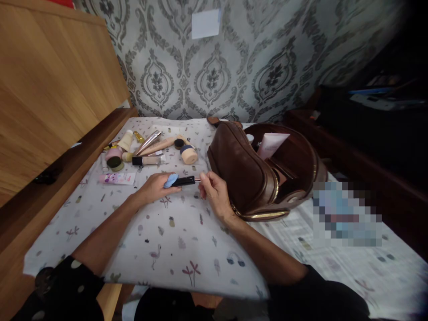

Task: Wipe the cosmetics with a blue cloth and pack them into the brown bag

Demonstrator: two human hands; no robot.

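Note:
Over the patterned white cloth, my left hand (pixel 155 188) is closed around a blue cloth or sponge (pixel 171 180) and a slim black cosmetic tube (pixel 185 180). My right hand (pixel 214 189) pinches the thin light-coloured end of that same tube, on its right side. Just right of my right hand stands an open brown leather bag (pixel 239 167) with gold zips, holding a pale pink tube (pixel 272 145). Behind my left hand lie a clear bottle with a black cap (pixel 149 160) and a purple and white tube (pixel 117 179).
Several cosmetics lie at the back left, among them a cream tube (pixel 126 140), a round dark-lidded jar (pixel 115 164) and a beige bottle (pixel 189 154). A wooden panel (pixel 60 67) rises on the left. A blurred-out item (pixel 347 214) lies at the right.

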